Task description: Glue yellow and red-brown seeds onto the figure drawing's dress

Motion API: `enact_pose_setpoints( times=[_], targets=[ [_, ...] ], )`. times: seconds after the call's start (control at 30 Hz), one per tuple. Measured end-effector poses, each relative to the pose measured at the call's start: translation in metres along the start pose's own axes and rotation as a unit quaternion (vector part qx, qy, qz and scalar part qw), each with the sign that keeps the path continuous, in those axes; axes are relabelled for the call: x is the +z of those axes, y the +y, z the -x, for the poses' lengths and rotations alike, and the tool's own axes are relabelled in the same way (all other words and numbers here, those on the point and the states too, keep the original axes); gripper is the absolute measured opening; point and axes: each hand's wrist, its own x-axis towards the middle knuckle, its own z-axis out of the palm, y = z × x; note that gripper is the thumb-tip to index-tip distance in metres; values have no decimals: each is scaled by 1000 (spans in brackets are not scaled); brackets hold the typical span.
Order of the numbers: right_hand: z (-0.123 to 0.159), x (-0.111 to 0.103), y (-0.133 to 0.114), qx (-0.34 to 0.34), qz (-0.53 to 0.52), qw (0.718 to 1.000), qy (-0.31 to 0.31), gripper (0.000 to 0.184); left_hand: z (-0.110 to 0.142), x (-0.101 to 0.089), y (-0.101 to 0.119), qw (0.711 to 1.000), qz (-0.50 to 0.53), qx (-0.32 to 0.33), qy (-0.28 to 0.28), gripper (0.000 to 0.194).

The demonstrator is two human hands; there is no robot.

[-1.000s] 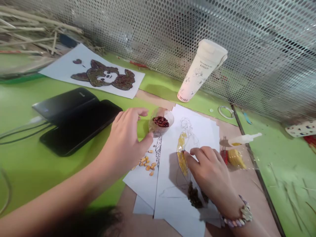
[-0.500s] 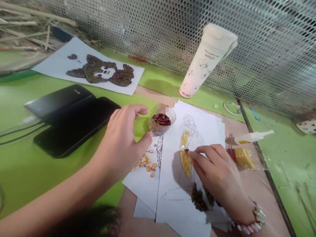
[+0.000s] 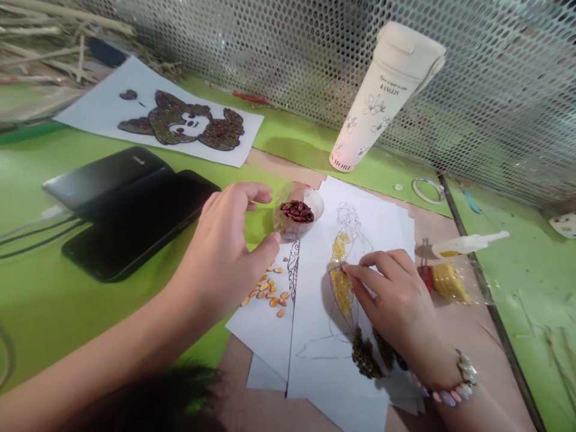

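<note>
- Green table [image 3: 279, 135] backed by a perforated metal screen [image 3: 288, 48], so what's going on at it?

- Two bare hands working over some paper. Left hand [image 3: 220, 255] hangs partly open, fingers curled, holding nothing, with its thumb just beside a clear plastic cup [image 3: 310, 207] of red beans [image 3: 296, 211].

- And the right one?

- Right hand [image 3: 391, 303] sits on a pencil drawing of a figure [image 3: 351, 225], fingertips [image 3: 348, 268] bunched narrow at the yellow grains [image 3: 341, 292] on the dress. Can't tell if anything's pinched between them. Dark seeds [image 3: 363, 355] lie just below that hand.

- Anything else close by?

- Loose corn kernels [image 3: 267, 292] on a paper sheet just under the left hand, a black phone case [image 3: 135, 225] further left, and a glue bottle [image 3: 468, 244] off to the right of the right hand.
</note>
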Motion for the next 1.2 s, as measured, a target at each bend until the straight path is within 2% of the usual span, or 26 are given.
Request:
enact_pose_setpoints(
  times=[0.13, 0.3, 0.4, 0.47, 0.53, 0.6, 0.7, 0.8, 0.83, 0.9, 0.97, 1.07, 1.13, 1.2],
  targets=[
    [0, -2, 1, -3, -3, 1000, 16, 11, 0, 0, 0, 1000, -1, 5, 1, 35],
    [-1, -9, 3, 39, -5, 996, 74, 10, 1, -2, 2, 1000, -3, 10, 11, 33],
    [-1, -24, 5, 63, -7, 992, 111, 8, 1, -5, 6, 999, -10, 21, 24, 31],
    [2, -42, 7, 104, -7, 988, 117, 12, 2, -8, 9, 998, -17, 39, 38, 27],
    [9, -67, 9, 154, -15, 984, 89, 14, 4, -11, 14, 995, -25, 83, 54, 21],
    [23, -94, 11, 179, -26, 983, 33, 17, 8, -13, 19, 985, -25, 159, 56, 15],
    [57, -129, 18, 173, -34, 984, -33, 22, 16, -14, 28, 960, -21, 280, 12, 14],
    [94, -148, 33, 158, -25, 985, -59, 19, 23, -16, 34, 945, -41, 323, -34, 16],
    [104, -150, 40, 155, -14, 986, -61, 18, 23, -17, 34, 948, -45, 312, -28, 15],
    [115, -146, 50, 157, -4, 985, -75, 18, 21, -18, 32, 966, -39, 255, 20, 12],
    [112, -135, 54, 139, -28, 987, -76, 21, 15, -18, 27, 981, -25, 166, 93, 31],
    [91, -112, 41, 96, -54, 993, -41, 25, 5, -14, 17, 996, 3, 63, 61, 59],
    [73, -96, 25, 78, -50, 995, -33, 23, 0, -11, 12, 1000, 5, 15, -1, 68],
    [58, -81, 10, 69, -46, 996, -37, 23, -3, -8, 9, 1000, 5, -1, -27, 70]
  ],
)
